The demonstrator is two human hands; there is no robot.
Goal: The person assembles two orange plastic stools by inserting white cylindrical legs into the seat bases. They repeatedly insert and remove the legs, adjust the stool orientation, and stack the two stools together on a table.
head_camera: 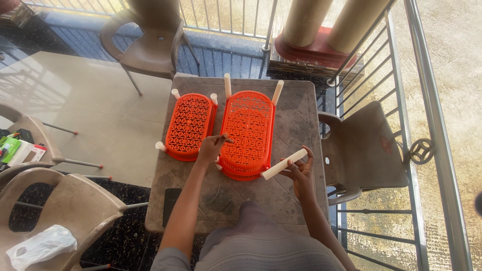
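Observation:
Two orange perforated plastic shelf trays lie on a brown plastic table (296, 125). The larger tray (248, 133) is in the middle, with cream tube legs standing up at its far corners. The smaller tray (190, 125) lies to its left, also with short cream legs. My left hand (212, 148) rests on the near left rim of the larger tray, fingers pinched together. My right hand (299, 168) holds a cream tube leg (283, 164) that slants into the near right corner of the larger tray.
Brown plastic chairs stand around the table: one at the far side (150, 47), one at the right (364, 150), two at the left (55, 200). A metal railing (427, 110) runs along the right and the back. A dark flat phone (170, 203) lies near the table's front left edge.

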